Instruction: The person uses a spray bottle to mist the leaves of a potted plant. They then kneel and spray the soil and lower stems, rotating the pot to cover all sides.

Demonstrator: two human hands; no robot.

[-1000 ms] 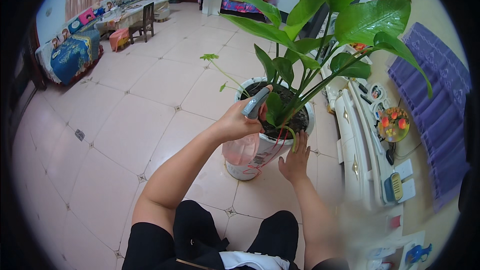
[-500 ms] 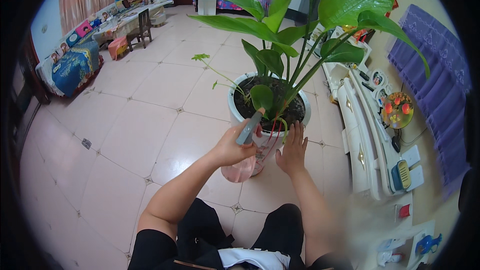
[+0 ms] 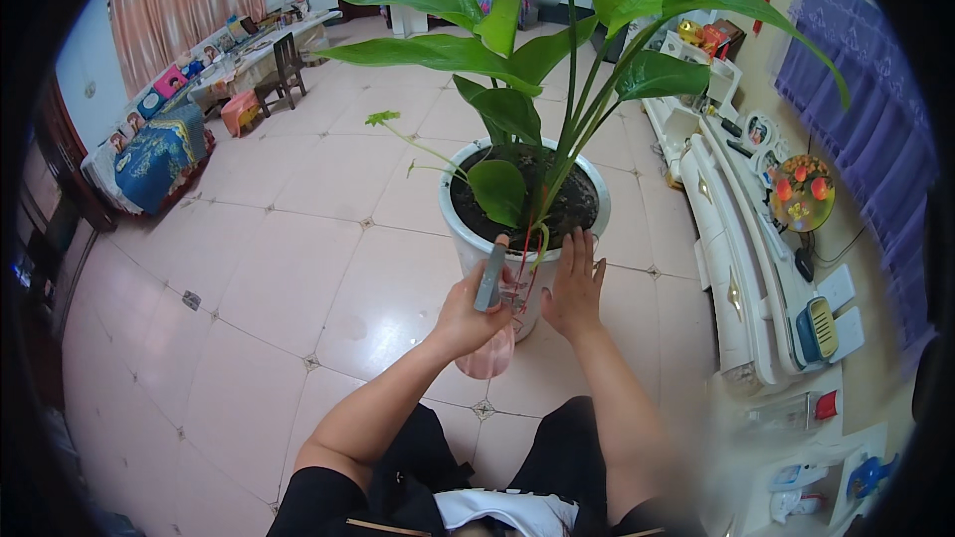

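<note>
left hand: grip clenched round neck of pink spray bottle, seemingly so nozzle faces plant; bottle just before white pot, which stands on floor. right hand: released, fingers up against pot near rim, perhaps steadying it; both arms stretched forward

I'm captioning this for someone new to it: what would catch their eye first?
The plant with broad, glossy green leaves, rising from a white pot in the upper middle. Just in front, the left hand holds a grey-topped spray bottle, and the right hand lies at the pot's near rim. A purple curtain stands out at right.
</note>
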